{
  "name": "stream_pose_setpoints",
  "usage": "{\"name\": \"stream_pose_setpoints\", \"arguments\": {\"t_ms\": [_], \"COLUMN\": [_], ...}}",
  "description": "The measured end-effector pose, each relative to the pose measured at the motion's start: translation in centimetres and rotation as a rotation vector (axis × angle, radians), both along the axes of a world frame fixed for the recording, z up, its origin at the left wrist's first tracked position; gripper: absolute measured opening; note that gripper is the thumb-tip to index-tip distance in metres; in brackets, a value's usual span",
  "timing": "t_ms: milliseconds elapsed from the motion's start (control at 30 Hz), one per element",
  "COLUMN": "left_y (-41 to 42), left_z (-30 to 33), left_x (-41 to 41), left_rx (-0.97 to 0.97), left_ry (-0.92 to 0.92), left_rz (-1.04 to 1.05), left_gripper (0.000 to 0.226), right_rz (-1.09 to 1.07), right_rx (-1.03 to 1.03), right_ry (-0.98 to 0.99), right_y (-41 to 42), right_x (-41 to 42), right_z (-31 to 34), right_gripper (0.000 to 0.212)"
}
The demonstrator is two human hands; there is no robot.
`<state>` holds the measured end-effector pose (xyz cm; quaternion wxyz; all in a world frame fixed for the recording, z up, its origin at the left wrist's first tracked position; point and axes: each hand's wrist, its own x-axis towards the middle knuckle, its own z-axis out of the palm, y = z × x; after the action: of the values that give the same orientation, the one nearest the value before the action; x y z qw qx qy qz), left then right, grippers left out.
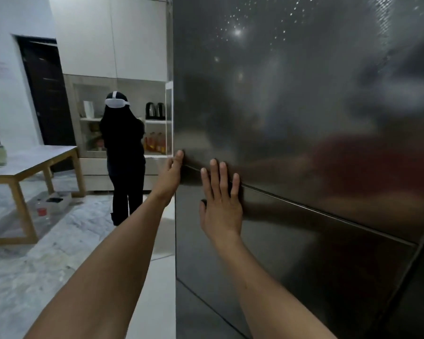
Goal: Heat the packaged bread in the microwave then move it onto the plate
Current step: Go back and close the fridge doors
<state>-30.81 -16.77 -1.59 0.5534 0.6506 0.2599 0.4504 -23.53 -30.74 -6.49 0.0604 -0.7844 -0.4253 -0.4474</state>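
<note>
A tall dark steel refrigerator [304,118] fills the right half of the view, its doors closed. My left hand [170,176] reaches the left edge of the upper door at the seam, thumb on the front and fingers hidden behind the edge. My right hand [220,204] lies flat with straight fingers across the seam between the upper and lower doors [304,265]. No packaged bread, microwave or plate is in view.
A person in black [124,152] with a white headset stands at the back, facing shelves with kettles [155,110] and bottles. A wooden table [32,165] stands at left, a clear box [50,204] on the marble floor beneath it. A dark doorway [47,94] lies behind.
</note>
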Motion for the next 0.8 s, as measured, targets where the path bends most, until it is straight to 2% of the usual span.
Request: {"name": "stream_pose_setpoints", "arguments": {"t_ms": [133, 267, 500, 667, 800], "left_y": [2.5, 3.5, 6.4, 6.7, 7.0], "left_z": [-0.4, -0.1, -0.5, -0.1, -0.2], "left_x": [4.3, 8.3, 16.5, 21.5, 24.9], "left_rx": [0.007, 0.0, 0.004, 0.035, 0.055], "left_ry": [0.023, 0.022, 0.038, 0.033, 0.019], "left_rz": [-0.063, -0.172, -0.378, -0.475, -0.54], "left_gripper": [0.075, 0.051, 0.07, 0.057, 0.055], "right_rz": [-0.109, -0.228, -0.447, -0.59, -0.639], "right_rx": [-0.012, -0.015, -0.013, -0.013, 0.003], "right_ry": [0.014, 0.013, 0.031, 0.039, 0.039], "right_y": [1.6, 3.2, 5.1, 6.1, 6.4], "right_x": [2.4, 5.0, 10.0, 13.0, 15.0], "right_z": [0.2, 0.3, 0.0, 0.2, 0.3], "right_gripper": [0.091, 0.093, 0.09, 0.089, 0.089]}}
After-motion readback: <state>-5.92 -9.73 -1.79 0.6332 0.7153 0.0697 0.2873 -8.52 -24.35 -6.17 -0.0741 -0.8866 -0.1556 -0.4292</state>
